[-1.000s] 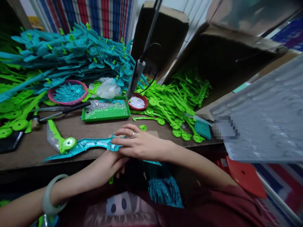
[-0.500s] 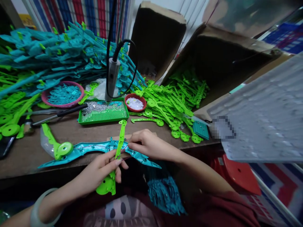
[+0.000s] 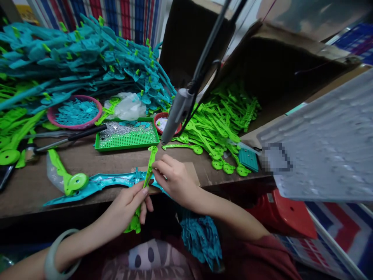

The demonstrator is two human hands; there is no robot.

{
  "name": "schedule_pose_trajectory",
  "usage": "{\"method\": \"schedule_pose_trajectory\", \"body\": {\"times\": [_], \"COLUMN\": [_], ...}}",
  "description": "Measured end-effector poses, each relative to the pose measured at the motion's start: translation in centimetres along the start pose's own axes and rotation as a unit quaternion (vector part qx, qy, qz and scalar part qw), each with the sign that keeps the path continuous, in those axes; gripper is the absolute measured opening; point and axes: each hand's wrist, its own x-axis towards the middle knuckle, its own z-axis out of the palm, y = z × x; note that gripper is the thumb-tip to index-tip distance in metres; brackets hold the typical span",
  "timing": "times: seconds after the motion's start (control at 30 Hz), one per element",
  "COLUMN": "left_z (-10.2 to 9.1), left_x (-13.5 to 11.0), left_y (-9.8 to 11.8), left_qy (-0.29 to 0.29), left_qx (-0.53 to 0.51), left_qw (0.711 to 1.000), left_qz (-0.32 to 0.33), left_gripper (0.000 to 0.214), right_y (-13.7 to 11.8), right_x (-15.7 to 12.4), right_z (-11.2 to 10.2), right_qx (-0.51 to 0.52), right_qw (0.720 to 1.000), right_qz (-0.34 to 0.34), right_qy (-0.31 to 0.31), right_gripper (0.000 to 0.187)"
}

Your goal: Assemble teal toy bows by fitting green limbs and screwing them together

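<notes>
Left hand point(image 3: 130, 203) clamping fingers on long lime-green plastic strip point(image 3: 149, 167), frame centre; right hand point(image 3: 174, 179) touching strip, fingers' closure unclear.

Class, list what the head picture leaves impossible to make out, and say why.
Head view: part of the green strip, covered by the left grip.
Head view: right end of the blue frame, behind the right grip.
Head view: some of the red bowl, behind the grey tool.
Head view: the black object, cut off by the left edge.
</notes>
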Motion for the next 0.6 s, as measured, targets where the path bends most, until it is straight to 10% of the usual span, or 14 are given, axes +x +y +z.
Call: {"method": "schedule_pose_trajectory", "body": {"times": [0.6], "left_z": [0.3], "left_x": [3.5], "left_y": [-1.4], "left_qy": [-0.025], "left_qx": [0.102], "left_qw": [0.993], "left_qz": [-0.047], "left_gripper": [0.053], "right_y": [1.7], "right_x": [-1.6], "right_z": [0.7], "right_qx": [0.237], "right_qw": [0.968], "right_qz": [0.082], "right_qy": [0.018], "right_gripper": [0.013]}}
